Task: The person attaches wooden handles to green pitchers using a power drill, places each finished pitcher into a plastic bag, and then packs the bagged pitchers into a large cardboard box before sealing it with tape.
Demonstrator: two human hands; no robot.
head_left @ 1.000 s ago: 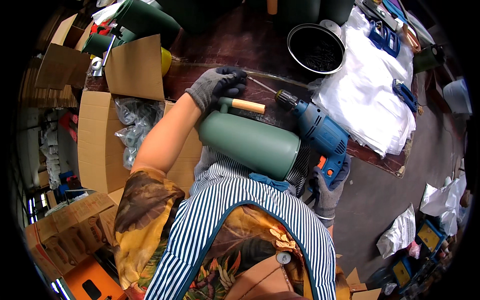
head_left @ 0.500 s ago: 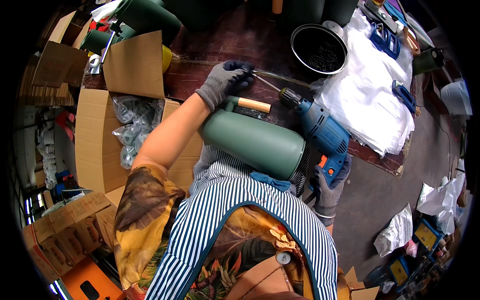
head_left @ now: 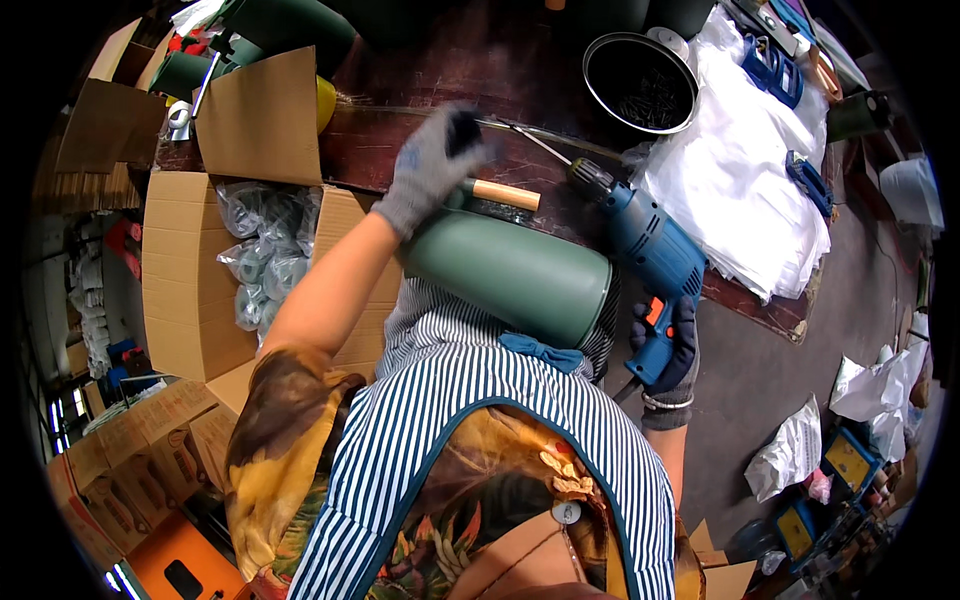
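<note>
In my gloved right hand is the grip of a blue power drill, fingers wrapped below its orange trigger. A long thin bit in its chuck points up and left over the table. Across my lap lies a green cylinder. A handle with a light wooden grip sticks out along its far side. My gloved left hand is raised just over the cylinder's left end, beside the handle. Motion smears its fingers, so whether they hold anything is not clear.
A black bowl of dark screws stands on the dark red table. White plastic bags are piled at its right. An opened cardboard box with wrapped parts is at my left. More green cylinders lie at the back.
My left hand has drawn back left and nearer, away from the drill bit's tip. The drill has shifted slightly right and toward me, still in my right hand.
</note>
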